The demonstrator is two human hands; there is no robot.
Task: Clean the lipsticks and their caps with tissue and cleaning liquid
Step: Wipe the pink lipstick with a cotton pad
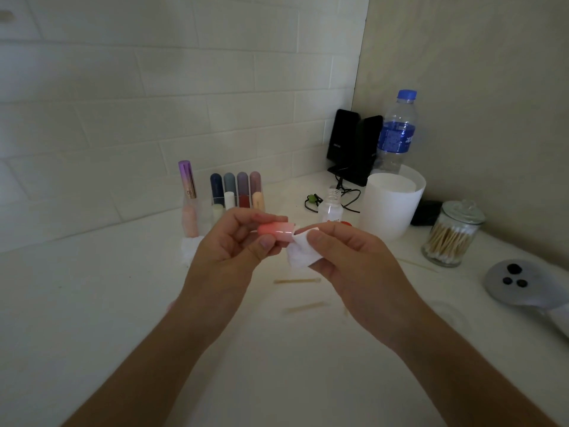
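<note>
My left hand (237, 241) grips a pink lipstick part (275, 231), held sideways above the counter. My right hand (348, 257) pinches a folded white tissue (300, 252) against the open right end of that pink part. Behind my hands stands a small clear bottle of cleaning liquid (331, 206) with no cap on. At the back left, a clear holder carries several lipsticks (237, 189) with dark, grey, purple and mauve caps. A taller purple-capped tube (188, 186) stands left of them. A crumpled tissue (189, 248) lies under my left wrist.
A white tub (391, 204), a blue-capped water bottle (397, 131) and two black speakers (354, 143) fill the back right corner. A glass jar of cotton swabs (452, 235) stands to the right. Two used swab sticks (297, 281) lie on the white counter. A grey controller (517, 285) lies at far right.
</note>
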